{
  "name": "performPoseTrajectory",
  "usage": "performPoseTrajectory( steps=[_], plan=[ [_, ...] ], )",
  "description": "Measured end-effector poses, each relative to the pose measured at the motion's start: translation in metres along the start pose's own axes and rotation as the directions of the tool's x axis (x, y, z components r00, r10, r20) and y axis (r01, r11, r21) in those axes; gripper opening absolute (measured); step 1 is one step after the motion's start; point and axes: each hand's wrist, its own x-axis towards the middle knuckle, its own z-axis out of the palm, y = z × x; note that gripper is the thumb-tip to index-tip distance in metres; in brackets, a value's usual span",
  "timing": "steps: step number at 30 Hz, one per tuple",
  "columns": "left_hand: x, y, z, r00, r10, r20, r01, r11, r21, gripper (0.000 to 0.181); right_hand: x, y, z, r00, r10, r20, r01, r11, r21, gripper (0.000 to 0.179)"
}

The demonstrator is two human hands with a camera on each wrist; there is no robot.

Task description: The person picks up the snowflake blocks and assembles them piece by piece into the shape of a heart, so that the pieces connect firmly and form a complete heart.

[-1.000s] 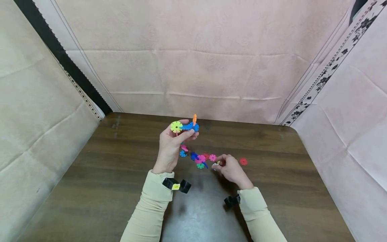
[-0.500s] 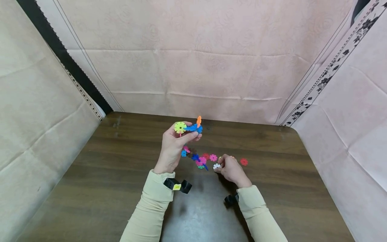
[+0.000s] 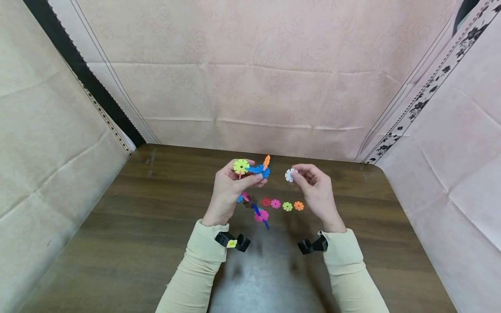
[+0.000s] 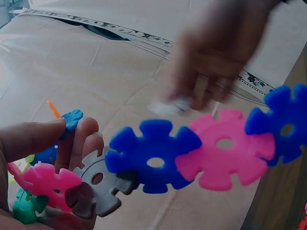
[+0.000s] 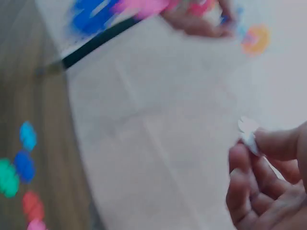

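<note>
My left hand (image 3: 231,189) grips a chain of interlocking plastic snowflake discs. A yellow-green disc (image 3: 241,166), blue discs (image 3: 263,171) and an upright orange disc (image 3: 266,162) show at its top. The rest hangs below the hand: a pink disc (image 4: 50,184), a grey disc (image 4: 98,184), a dark blue disc (image 4: 153,155), another pink disc (image 4: 225,149) and a dark blue end disc (image 4: 285,127). My right hand (image 3: 318,191) pinches a white snowflake disc (image 3: 289,175) between thumb and fingers, raised to the right of the chain and apart from it.
On the brown wooden table (image 3: 137,243) lie loose discs in a row: red (image 3: 266,202), pink (image 3: 275,204), yellow-green (image 3: 287,206) and orange (image 3: 298,205). Green (image 5: 8,177) and blue (image 5: 24,166) ones lie nearby. Pale cloth (image 3: 242,87) hangs behind the table and at both sides.
My right hand has picked the white disc off the table and raised it up beside the chain. My left hand has shifted slightly right with the chain.
</note>
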Motion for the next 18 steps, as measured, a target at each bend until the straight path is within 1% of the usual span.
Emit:
performPoseTrajectory(
  steps=[3, 5, 7, 10, 13, 18],
  plan=[
    [0.000, -0.001, 0.001, 1.000, -0.005, 0.003, 0.005, 1.000, 0.015, 0.035, 0.003, -0.019, 0.005, 0.997, -0.070, -0.037, 0.074, 0.990, 0.116, 0.027],
    [-0.001, -0.002, 0.002, 1.000, -0.012, 0.007, 0.012, 1.000, 0.022, 0.037, 0.005, -0.029, 0.008, 0.994, -0.100, -0.046, 0.106, 0.982, 0.157, 0.031],
    [-0.001, -0.003, 0.002, 1.000, -0.019, 0.012, 0.019, 0.999, 0.030, 0.038, 0.006, -0.037, 0.011, 0.993, -0.112, -0.048, 0.118, 0.976, 0.181, 0.034],
    [-0.002, -0.004, 0.004, 0.999, -0.024, 0.028, 0.023, 0.999, 0.048, 0.035, 0.008, -0.046, 0.016, 0.993, -0.103, -0.060, 0.113, 0.976, 0.185, 0.033],
    [-0.003, -0.004, 0.007, 0.999, -0.024, 0.043, 0.021, 0.997, 0.071, 0.030, 0.008, -0.051, 0.018, 0.993, -0.098, -0.068, 0.109, 0.976, 0.188, 0.028],
    [-0.003, -0.004, 0.009, 0.998, -0.021, 0.067, 0.014, 0.995, 0.100, 0.029, 0.009, -0.053, 0.018, 0.990, -0.133, -0.038, 0.138, 0.971, 0.198, 0.026]
  ],
)
